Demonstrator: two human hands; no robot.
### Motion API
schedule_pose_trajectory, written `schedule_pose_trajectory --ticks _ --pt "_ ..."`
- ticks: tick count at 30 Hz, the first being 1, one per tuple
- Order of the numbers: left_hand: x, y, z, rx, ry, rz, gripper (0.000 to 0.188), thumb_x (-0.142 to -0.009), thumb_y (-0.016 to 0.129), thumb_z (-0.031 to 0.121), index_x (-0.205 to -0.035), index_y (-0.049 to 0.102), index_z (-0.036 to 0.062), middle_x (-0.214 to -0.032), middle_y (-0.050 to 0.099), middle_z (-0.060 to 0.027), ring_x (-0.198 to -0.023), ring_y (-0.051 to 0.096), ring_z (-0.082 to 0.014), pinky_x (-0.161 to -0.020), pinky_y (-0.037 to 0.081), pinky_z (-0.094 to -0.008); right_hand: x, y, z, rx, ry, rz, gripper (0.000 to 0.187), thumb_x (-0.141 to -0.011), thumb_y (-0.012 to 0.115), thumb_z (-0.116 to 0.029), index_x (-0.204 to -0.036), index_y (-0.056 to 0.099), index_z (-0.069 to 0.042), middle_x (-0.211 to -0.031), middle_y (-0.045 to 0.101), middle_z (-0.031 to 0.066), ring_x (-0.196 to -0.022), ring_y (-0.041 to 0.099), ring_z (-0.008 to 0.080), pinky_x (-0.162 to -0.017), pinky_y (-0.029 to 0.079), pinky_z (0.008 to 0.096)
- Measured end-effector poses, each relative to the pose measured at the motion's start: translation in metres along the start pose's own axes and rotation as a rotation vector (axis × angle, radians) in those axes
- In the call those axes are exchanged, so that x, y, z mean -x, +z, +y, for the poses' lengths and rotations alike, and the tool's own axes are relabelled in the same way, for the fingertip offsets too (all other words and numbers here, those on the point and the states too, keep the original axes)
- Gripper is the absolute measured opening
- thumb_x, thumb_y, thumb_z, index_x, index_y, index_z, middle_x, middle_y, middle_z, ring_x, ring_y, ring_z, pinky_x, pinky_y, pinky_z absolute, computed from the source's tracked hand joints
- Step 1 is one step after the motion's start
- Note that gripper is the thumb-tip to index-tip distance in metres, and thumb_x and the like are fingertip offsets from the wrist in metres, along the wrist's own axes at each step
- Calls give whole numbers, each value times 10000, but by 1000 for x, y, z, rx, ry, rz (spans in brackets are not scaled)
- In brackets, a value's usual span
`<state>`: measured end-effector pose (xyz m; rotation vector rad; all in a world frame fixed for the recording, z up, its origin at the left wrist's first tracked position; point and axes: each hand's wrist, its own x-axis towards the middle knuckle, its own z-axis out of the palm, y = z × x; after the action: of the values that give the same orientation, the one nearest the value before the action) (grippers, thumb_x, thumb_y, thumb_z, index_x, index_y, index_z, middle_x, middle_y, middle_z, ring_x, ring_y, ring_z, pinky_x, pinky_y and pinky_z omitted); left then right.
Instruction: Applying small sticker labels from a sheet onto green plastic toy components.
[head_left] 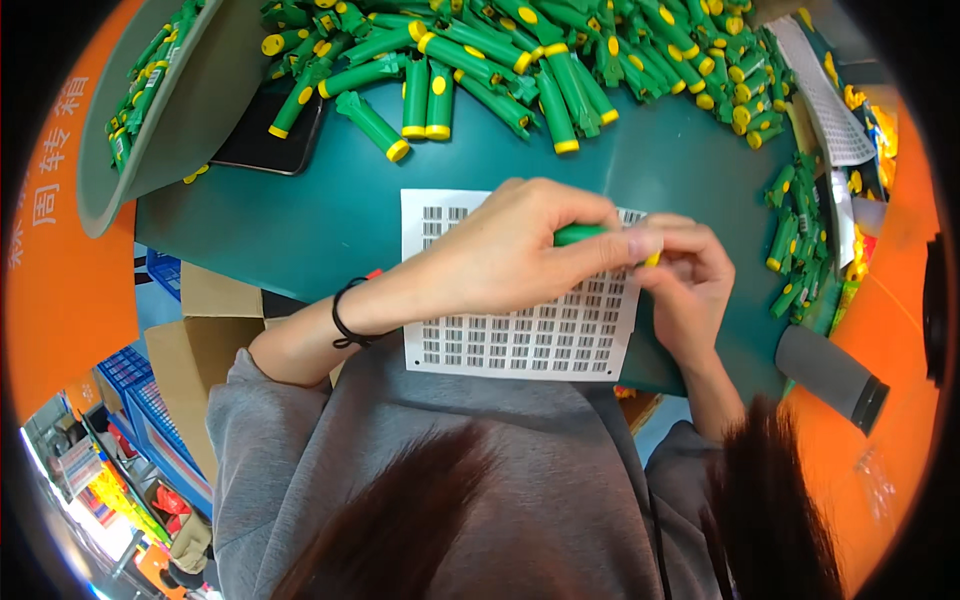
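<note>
Your left hand (530, 240) has a green tube (577, 235) gripped right above the label sheet (430, 345); your right hand (697, 270) is curled by the tube's yellow end (652, 258), around the sheet's right edge, kinda blurry so can't tell if it's gripping; big tube pile (470, 60) beyond the sheet.

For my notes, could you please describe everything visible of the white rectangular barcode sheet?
The white rectangular barcode sheet looks like paper, printed with rows of black barcodes, a dark dot at each near corner. It rests, seemingly flat, on the teal tabletop, beside the grey fabric top. The bare left hand hides part of it; contact is unclear.
</note>
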<state>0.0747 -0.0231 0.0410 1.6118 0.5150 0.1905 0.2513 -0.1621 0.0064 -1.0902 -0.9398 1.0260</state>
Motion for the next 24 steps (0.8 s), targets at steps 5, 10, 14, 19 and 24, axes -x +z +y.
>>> schedule_pose_trajectory --ticks 5,10,14,19,24 --pt "28 -48 34 -152 311 333 160 -944 723 188 -1032 780 66 -895 731 -30 -773 643 -90 -699 512 -245 -35 -19 -16 316 -122 -198 308 -881 767 -90 -1142 640 14 -1177 601 109 -994 609 183 -911 485 307" --pt "102 -201 65 -1196 237 1589 370 -1000 651 306 -1260 704 47 -1115 736 -83 -1059 658 -155 -928 494 -273 -115 -29 -23 1107 -290 100 236 -881 758 -136 -1082 707 -22 -1083 668 64 -856 585 158 -776 479 280" --pt "56 -148 48 -1157 557 1401 277 -954 711 204 -1185 725 53 -1049 741 -74 -1004 662 -190 -894 497 -299 -138 -43 3 1312 -388 -8 277 -870 763 -145 -1090 683 3 -994 644 97 -799 603 241 -753 504 335" --pt "23 -32 -9 -712 502 376 213 -839 780 166 -1017 727 61 -975 681 -54 -920 651 -236 -759 550 -342 -126 -46 -13 1444 -222 -31 230 -839 760 -76 -1031 668 11 -978 627 125 -721 618 233 -694 514 341" --pt "2 -2 -43 -827 569 344 256 -786 751 100 -1027 694 36 -1032 643 -67 -916 618 -228 -749 542 -341 -82 -57 -22 760 102 93 364 -895 727 -78 -1217 579 8 -991 663 92 -758 613 122 -695 497 264"
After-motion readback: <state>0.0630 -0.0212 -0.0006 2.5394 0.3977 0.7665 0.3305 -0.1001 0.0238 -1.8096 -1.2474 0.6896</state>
